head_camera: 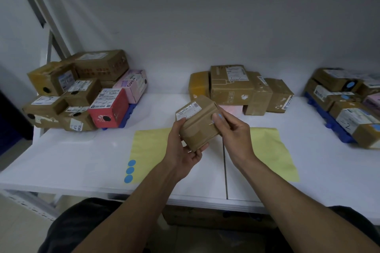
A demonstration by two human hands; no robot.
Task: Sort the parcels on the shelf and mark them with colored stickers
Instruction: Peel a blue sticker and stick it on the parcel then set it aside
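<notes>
Both hands are raised above the shelf, between them a small brown box point(197, 123). Left hand point(183, 148) is curled around the box's lower left corner, thumb up on the near face and fingers wrapped beneath, carrying its weight. Right hand point(232, 131) is partly closed against the right face of the box, with a blue sticker point(220, 116) on a fingertip that sits at or just off the cardboard; whether the sticker has bonded cannot be told. The box is tilted, its white label point(188, 112) facing up and away. Below lies a yellow sheet point(148, 146) with three blue stickers point(130, 171) along its left edge. Further out, a left pile point(82, 92) shows black dots, a middle group point(238, 88) shows no dots that can be made out, and a right pile point(345, 96) shows blue dots. Risks, as judged: the one-handed corner grip could let the box pivot or drop when pressed; the sticker could cling to the finger, crease, or land on glossy tape and peel; it could cover the label; and the marked box could be set on the wrong pile.
</notes>
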